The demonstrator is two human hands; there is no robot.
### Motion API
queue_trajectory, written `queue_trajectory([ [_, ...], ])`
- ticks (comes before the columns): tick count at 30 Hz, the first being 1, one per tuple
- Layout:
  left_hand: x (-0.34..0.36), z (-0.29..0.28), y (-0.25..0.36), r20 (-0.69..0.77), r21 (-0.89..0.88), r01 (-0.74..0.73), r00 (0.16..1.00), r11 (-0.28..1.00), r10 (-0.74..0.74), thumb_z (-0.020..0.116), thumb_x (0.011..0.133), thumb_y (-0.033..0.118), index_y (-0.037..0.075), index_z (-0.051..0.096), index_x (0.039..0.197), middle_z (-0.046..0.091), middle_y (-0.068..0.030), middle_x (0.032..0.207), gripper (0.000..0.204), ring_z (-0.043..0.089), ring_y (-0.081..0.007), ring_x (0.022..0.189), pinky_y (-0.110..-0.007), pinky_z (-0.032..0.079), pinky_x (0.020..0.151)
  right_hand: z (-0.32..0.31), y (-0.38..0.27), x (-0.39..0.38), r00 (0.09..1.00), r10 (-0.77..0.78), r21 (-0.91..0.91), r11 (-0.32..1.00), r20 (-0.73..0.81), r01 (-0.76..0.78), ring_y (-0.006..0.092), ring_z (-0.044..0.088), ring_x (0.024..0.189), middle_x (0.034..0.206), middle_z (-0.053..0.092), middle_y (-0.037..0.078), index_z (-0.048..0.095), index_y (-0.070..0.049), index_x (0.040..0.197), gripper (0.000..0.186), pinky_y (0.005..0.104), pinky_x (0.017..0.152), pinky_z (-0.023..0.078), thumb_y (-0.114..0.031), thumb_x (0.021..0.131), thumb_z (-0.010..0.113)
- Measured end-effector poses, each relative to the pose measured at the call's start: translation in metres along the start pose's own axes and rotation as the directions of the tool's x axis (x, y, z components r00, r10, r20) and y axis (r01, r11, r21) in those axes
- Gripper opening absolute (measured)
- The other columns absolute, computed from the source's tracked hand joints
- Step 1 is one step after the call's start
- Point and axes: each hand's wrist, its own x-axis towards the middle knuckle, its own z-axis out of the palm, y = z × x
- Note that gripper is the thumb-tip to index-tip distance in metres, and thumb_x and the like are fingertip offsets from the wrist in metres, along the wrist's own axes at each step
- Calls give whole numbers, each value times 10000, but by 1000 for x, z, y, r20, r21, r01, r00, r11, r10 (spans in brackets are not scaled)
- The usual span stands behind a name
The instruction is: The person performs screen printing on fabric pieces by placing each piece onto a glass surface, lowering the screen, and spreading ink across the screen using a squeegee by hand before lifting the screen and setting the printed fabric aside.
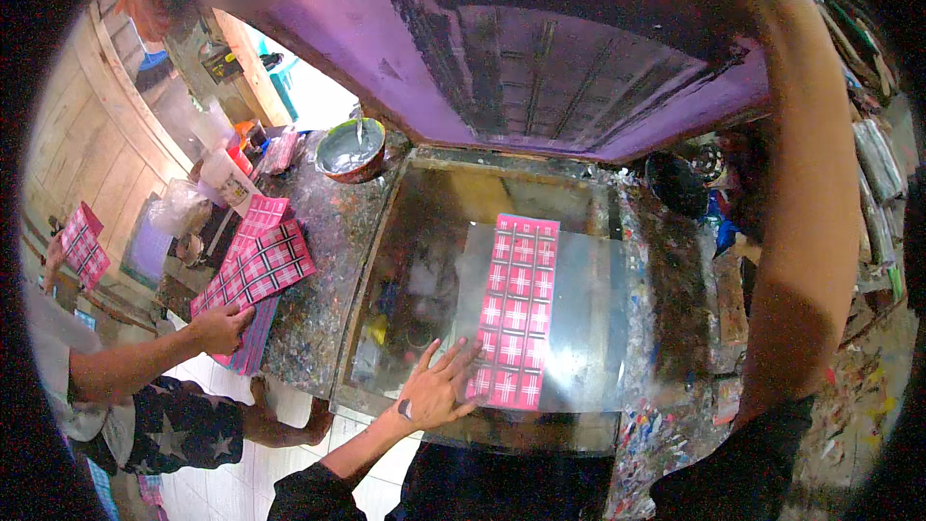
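My left hand (439, 391) lies with fingers spread on a glass-topped table (603, 328), its fingertips at the lower left edge of a pink plaid strip (521, 314). The strip is flat and long, with white and dark lines; I cannot tell whether it is cloth or another sheet material. Above it a purple printing screen (381, 29) with dark smears stands tilted up at the back of the table. My right arm (801, 232) reaches up along the right side to the screen's upper edge. The fingers of that hand do not show.
A bowl of grey paint (349, 150) stands at the back left on a paint-spattered bench (309, 328). At the left, another person's hand (224, 328) holds pink plaid strips (265, 265). A dark round container (675, 183) sits behind on the right.
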Motion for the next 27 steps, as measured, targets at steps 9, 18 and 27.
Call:
queue_trajectory([
  [9, -2, 10, -7, 62, 7, 28, 998, 1000, -28, 627, 907, 490, 108, 425, 1494, 398, -77, 1564, 729, 282, -274, 1489, -551, 133, 1216, 5, 8, -1, 1000, -13, 1, 1000, -8, 13, 415, 656, 1058, 1123, 679, 288, 712, 2, 1101, 680, 440, 973, 474, -625, 933, 511],
  [18, -3, 6, -2, 4, -42, 64, 998, 997, -63, 618, 917, 489, 88, 456, 1469, 426, -82, 1540, 702, 299, -270, 1481, -535, 157, 1211, 9, 4, -6, 1000, -9, 6, 1000, -3, 9, 408, 660, 1052, 1127, 681, 281, 715, -3, 1096, 679, 445, 972, 476, -627, 937, 500],
  [27, -3, 3, 0, 2, 4, 47, 999, 999, -47, 621, 921, 463, 85, 478, 1454, 435, -94, 1531, 669, 317, -274, 1472, -539, 166, 1208, 10, 8, -8, 1000, -4, 5, 1000, 3, 4, 402, 663, 1046, 1132, 683, 274, 718, -7, 1090, 678, 449, 971, 478, -628, 942, 489],
])
